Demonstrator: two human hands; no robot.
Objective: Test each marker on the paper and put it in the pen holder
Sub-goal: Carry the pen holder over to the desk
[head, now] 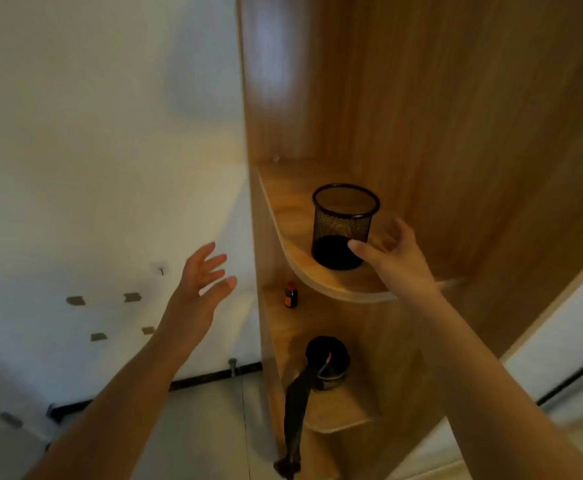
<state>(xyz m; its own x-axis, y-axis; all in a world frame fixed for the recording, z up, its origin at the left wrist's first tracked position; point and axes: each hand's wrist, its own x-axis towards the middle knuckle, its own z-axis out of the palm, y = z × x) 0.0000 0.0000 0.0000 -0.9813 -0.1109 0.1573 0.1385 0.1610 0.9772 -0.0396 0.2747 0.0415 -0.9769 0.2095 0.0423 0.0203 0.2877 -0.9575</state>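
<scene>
On the far left stands a white wall (92, 150) with a few small grey patches of tape low down. In front of it our left hand (201, 282) hangs in the air, fingers spread and relaxed, holding nothing; we judge it is best kept free, ready to steady the load or take it over.

Next comes the rounded wooden corner shelf (318, 271), and on it the black wire-mesh cylindrical pen holder (343, 226), upright and, as far as we can see, without anything inside. No markers and no paper show here, so we take the step in hand to be fetching the holder.

Our right hand (392, 251) reaches in from the right, thumb at the holder's lower front and fingers curving behind it; whether they already press the mesh we cannot tell. To do this well, we close around the body, not the rim, lift straight up, and draw it out level.

Below sit a small dark bottle with a red cap (290, 294) and a dark round container (328, 358), which we leave alone.
</scene>
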